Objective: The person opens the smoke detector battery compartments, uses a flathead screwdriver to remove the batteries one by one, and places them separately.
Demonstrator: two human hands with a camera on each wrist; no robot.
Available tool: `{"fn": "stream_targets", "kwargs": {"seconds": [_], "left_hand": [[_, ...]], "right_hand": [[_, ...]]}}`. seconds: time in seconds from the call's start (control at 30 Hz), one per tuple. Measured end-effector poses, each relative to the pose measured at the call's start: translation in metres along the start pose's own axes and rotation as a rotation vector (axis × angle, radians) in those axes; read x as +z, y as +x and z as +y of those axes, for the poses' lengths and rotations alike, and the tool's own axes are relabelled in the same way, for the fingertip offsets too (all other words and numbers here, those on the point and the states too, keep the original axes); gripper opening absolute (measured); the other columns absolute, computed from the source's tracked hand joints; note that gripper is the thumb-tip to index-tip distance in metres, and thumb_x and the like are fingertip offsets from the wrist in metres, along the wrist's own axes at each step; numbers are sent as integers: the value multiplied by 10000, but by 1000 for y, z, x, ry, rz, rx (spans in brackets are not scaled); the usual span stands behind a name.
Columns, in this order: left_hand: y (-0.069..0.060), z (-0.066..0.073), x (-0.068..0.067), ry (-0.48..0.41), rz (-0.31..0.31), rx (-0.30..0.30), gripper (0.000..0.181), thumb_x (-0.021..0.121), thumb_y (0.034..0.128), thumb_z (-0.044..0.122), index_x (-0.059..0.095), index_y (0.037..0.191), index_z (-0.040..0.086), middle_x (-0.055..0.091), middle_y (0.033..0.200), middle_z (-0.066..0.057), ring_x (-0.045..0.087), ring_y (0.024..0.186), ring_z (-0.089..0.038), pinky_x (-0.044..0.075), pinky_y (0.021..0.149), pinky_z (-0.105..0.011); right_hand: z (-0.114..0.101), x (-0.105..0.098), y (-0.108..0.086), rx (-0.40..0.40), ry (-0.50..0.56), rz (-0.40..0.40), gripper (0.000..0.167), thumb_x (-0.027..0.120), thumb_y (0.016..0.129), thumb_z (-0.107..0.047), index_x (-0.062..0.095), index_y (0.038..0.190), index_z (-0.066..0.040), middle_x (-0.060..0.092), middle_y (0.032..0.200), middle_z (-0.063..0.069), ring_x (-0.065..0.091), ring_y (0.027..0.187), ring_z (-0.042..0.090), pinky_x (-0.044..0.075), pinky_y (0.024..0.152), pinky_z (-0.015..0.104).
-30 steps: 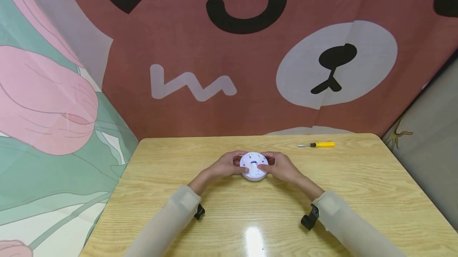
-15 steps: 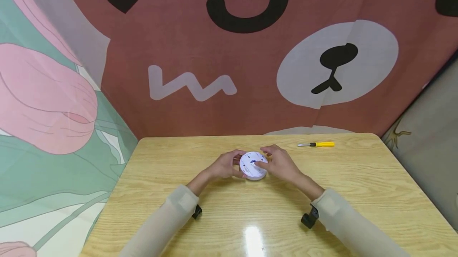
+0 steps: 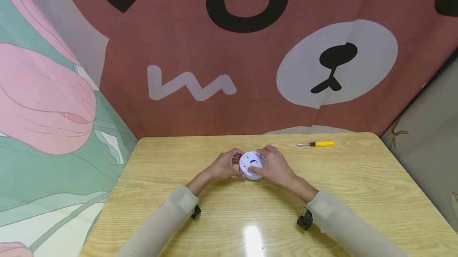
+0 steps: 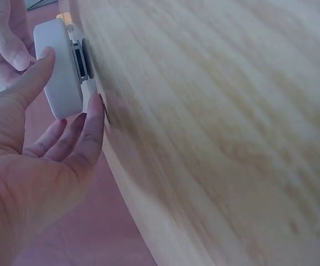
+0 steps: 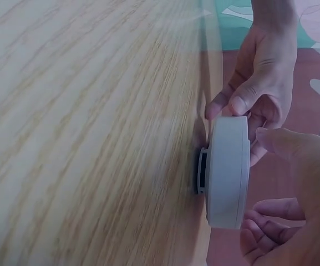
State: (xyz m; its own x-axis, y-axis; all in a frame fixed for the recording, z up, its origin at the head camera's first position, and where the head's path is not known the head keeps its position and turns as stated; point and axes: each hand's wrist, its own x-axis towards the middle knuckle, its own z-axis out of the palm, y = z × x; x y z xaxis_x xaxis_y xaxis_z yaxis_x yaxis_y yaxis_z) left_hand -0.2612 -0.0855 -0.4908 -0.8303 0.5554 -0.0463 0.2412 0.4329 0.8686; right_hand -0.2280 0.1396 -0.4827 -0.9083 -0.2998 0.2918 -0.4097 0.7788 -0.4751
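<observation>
A round white smoke detector point(image 3: 246, 161) lies face down in the head view, its printed mounting side with small slots turned up. My left hand point(image 3: 222, 166) holds it by the left edge, thumb at the near rim and fingers at the far side. From the right, my right hand point(image 3: 277, 166) grips it, thumb across the upper face and fingers at the far right rim. The left wrist view shows the detector's smooth side wall point(image 4: 60, 77) and the dark-slotted sensing part point(image 4: 81, 60) against or just above the table. My right fingers point(image 5: 270, 230) partly curl by the rim.
A screwdriver point(image 3: 323, 143) with a yellow handle lies near the far right table edge. The wooden table point(image 3: 200, 233) ends at a wall hung with printed cloth point(image 3: 200, 118). A small black camera point(image 3: 305, 220) sits under the right cuff.
My right fingers lifted off the rim, then came back onto it farther left, the thumb shifting across the upper face. The slots on that face have turned. The left hand stays nearly still.
</observation>
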Motion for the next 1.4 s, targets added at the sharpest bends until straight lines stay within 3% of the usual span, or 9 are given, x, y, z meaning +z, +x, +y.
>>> {"fn": "stream_targets", "kwargs": {"seconds": [0.5,0.73,1.2,1.4], "left_hand": [[2,-4,3,43,18,39,716,947,769,17,569,1376,-25,682,1343,-178,674,1250,-313,549,1049,-320],[1,-2,3,55,19,43,721,947,773,27,575,1389,-25,685,1339,-187,671,1245,-331,545,1065,-378],[1,-3,2,72,7,54,736,943,785,44,575,1419,-19,694,1339,-170,679,1231,-308,550,1055,-373],[2,-4,2,57,-5,39,770,945,782,43,563,1448,-6,679,1369,-163,669,1247,-300,540,1069,-377]], "right_hand": [[-3,4,3,9,-13,-29,622,967,753,-383,782,1146,62,671,933,74,564,891,190,550,794,398],[-5,4,6,23,-23,-35,578,966,745,-385,793,1095,42,722,888,53,577,907,183,563,795,409],[-3,3,5,34,52,-16,584,972,715,-341,781,1130,24,658,979,74,598,864,186,555,754,369],[2,-1,5,24,71,-21,585,969,694,-308,785,1153,3,662,1002,67,610,891,186,558,792,380]]}}
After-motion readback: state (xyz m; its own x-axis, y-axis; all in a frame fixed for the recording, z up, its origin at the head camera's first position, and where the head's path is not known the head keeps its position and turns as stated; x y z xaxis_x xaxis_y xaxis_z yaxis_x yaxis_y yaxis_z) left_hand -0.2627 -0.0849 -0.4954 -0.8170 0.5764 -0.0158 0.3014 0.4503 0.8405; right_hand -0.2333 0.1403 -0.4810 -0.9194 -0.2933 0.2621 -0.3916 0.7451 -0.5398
